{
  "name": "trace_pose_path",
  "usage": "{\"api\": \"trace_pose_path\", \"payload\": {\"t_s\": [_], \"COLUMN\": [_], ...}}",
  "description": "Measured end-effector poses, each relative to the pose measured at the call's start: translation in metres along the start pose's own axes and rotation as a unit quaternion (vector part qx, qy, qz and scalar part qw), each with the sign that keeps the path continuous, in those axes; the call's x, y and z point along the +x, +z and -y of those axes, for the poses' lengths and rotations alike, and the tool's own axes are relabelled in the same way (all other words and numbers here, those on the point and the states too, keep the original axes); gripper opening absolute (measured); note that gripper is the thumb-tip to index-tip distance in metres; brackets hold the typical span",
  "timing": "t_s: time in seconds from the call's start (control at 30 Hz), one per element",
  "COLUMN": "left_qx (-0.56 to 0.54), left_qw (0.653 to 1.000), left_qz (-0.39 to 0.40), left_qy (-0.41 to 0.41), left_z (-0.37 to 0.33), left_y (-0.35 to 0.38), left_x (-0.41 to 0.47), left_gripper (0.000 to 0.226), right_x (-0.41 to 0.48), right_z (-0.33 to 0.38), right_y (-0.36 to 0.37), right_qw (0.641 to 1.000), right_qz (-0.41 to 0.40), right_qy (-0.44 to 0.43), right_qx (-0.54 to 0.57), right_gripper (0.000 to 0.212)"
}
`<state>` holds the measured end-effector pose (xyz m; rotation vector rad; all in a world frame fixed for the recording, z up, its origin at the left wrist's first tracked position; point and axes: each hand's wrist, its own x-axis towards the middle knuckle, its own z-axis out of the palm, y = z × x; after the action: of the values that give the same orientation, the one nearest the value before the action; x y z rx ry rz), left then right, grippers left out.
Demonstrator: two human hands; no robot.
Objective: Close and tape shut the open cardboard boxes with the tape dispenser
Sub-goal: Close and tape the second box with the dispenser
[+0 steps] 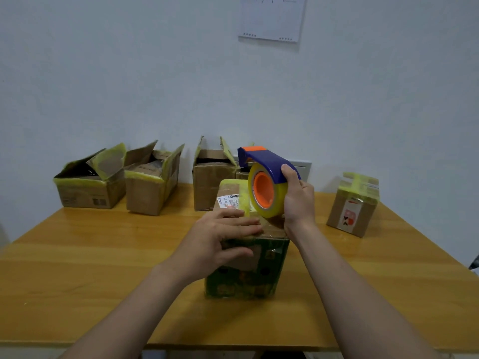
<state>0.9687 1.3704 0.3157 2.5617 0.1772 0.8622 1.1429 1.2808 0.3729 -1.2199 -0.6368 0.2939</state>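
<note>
a person's left hand (223,237) lies flat, fingers straight, on the closed top of a green-printed box (248,278) at the middle of a wooden table (103,255), thumb down its near face. the right hand (298,200) grips a blue tape dispenser (267,174) by its handle, the yellowish roll on its orange hub touching the right side of the box top. a white shipping label (228,200) shows at the top's far end. three open boxes (150,193) stand in a row along the wall behind, flaps up and edged with yellowish tape. a taped box (353,206) sits well apart at right. a paper sheet (272,19) hangs on the wall.
</note>
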Motion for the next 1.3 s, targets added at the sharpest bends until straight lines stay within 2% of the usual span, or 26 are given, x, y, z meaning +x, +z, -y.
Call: {"api": "trace_pose_path", "payload": {"t_s": [0.1,0.23,0.4,0.5,0.57,0.77,0.93,1.03,1.13,1.3], "left_qx": [-0.102,-0.151,-0.186,-0.245,-0.242,-0.197,-0.080,-0.126,-0.155,-0.120], "left_qw": [0.994,0.980,0.970,0.948,0.949,0.969,0.987,0.983,0.977,0.984], "left_qz": [-0.038,-0.120,-0.148,-0.184,-0.186,-0.124,-0.120,-0.115,-0.134,-0.120], "left_qy": [-0.025,-0.049,-0.060,-0.082,-0.082,-0.084,-0.066,-0.061,-0.062,-0.052], "left_z": [0.010,0.013,0.016,0.019,0.021,0.024,0.011,-0.002,-0.003,0.000], "left_y": [-0.001,0.013,0.019,0.019,0.019,0.004,-0.009,-0.003,0.005,0.001], "left_x": [-0.009,-0.024,-0.028,-0.036,-0.040,-0.047,-0.037,-0.025,-0.014,-0.010], "left_gripper": [0.037,0.039,0.041,0.043,0.042,0.037,0.039,0.038,0.025,0.024], "right_x": [0.000,0.001,0.001,0.003,0.003,0.002,0.001,0.002,0.002,0.002], "right_z": [0.000,-0.001,-0.002,-0.004,-0.004,-0.004,-0.003,-0.003,-0.003,-0.004], "right_y": [0.002,0.002,0.001,0.000,0.000,0.001,0.000,0.001,0.001,0.001], "right_qw": [1.000,1.000,1.000,1.000,1.000,1.000,1.000,1.000,1.000,1.000], "right_qz": [0.002,-0.005,-0.009,-0.007,-0.006,-0.010,-0.009,-0.011,-0.010,-0.012], "right_qy": [-0.004,-0.005,-0.007,-0.005,-0.005,-0.005,-0.009,-0.010,-0.009,-0.012], "right_qx": [0.001,0.007,0.010,0.011,0.010,0.008,0.008,0.010,0.013,0.014], "right_gripper": [0.032,0.029,0.030,0.033,0.033,0.035,0.031,0.028,0.029,0.031]}}
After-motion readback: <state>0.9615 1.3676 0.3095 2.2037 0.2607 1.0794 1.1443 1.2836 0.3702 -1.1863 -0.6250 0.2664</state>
